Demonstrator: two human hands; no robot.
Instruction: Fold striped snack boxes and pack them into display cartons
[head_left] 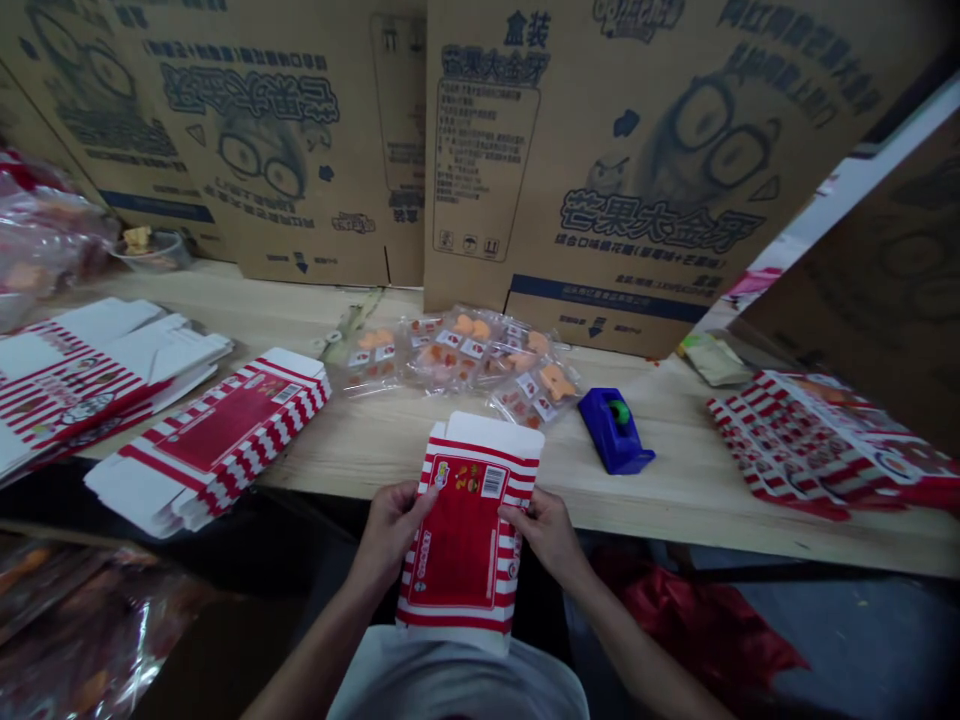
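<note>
Pinching a striped carton (459, 545) by its side edges with left hand (390, 518) and right hand (553, 528), perhaps partly flattened in dim light; near-left of a blue tape dispenser (611, 440).

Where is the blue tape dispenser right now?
In the head view, the blue tape dispenser sits on the table, right of centre, just right of the clear packets and beyond the right hand.

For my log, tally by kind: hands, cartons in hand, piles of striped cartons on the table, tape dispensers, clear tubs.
Hands: 2 (left hand, right hand)
Held carton: 1
Carton piles: 3 (far-left pile, near-left pile, right pile)
Blue tape dispenser: 1
Clear tub: 1
Total: 8
</note>
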